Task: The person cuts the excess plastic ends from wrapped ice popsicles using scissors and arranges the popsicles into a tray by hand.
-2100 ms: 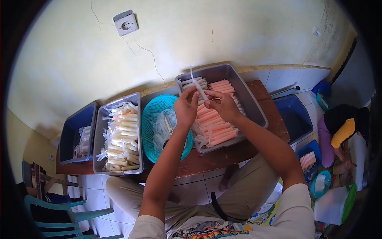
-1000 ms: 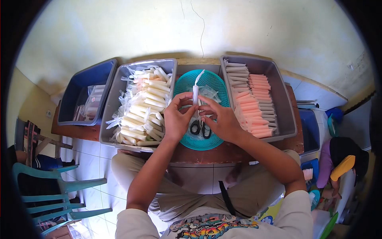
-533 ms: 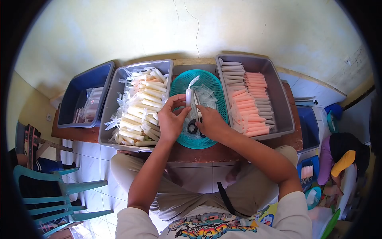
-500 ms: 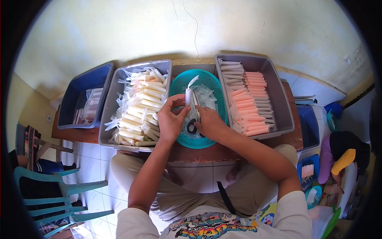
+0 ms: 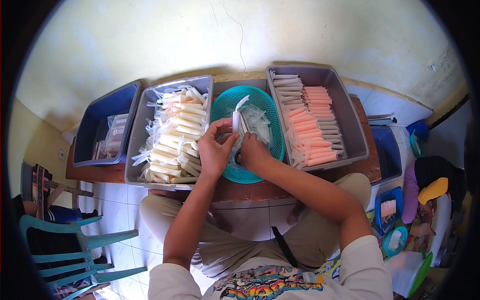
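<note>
Between its fingertips, my left hand (image 5: 215, 152) pinches a pale ice-pop tube (image 5: 236, 121) upright, its twisted plastic tail sticking up from the top. My right hand (image 5: 256, 154) is closed round black-handled scissors (image 5: 244, 125), whose blades point upward close along the tube's right side. Whether the blades touch the plastic cannot be made out. Below both hands lies a turquoise mesh basket (image 5: 278, 127) holding clear plastic scraps (image 5: 260, 122). To the left, a grey tub (image 5: 134, 167) is heaped with cream-coloured tubes with loose plastic ends (image 5: 182, 130).
At right, another grey tub (image 5: 357, 142) has rows of pink and greyish tubes (image 5: 317, 142). A dark blue tub (image 5: 90, 159) with some packets stands far left on the brown table (image 5: 240, 192). A green chair (image 5: 60, 252) is lower left; another person (image 5: 432, 187) is at far right.
My right hand has turned slightly and its fingers cover more of the scissor handles. The left hand keeps the tube in place. The view has shifted a little.
</note>
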{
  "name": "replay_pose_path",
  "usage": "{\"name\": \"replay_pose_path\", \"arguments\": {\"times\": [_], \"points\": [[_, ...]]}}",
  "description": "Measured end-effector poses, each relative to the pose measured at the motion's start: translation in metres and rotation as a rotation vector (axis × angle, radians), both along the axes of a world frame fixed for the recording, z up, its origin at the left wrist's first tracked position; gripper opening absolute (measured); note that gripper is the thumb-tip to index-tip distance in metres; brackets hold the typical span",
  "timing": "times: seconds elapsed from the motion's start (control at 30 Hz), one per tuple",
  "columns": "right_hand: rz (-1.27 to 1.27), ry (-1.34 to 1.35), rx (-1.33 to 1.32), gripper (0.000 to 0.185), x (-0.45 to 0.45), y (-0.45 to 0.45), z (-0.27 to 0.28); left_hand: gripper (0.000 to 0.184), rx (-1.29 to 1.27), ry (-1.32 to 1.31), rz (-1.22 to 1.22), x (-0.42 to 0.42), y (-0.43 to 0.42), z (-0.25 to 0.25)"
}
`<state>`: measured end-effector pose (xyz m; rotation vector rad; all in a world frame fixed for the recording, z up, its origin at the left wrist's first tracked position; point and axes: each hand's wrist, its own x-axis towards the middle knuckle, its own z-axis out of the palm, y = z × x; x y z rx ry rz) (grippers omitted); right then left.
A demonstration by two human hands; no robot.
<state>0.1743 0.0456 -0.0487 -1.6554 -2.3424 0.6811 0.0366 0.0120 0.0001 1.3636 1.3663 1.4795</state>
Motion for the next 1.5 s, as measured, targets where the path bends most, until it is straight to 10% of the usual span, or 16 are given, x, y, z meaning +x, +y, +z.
{"name": "replay_pose_path", "arguments": {"times": [0.33, 1.5], "points": [[0.017, 0.075, -0.01, 0.087, 0.018, -0.006, 0.028, 0.042, 0.01, -0.032, -0.005, -0.004, 0.0, 0.001], [0.329, 0.476, 0.238, 0.097, 0.076, -0.026, 0.095, 0.038, 0.247, 0.359, 0.084, -0.026, 0.0, 0.02]]}}
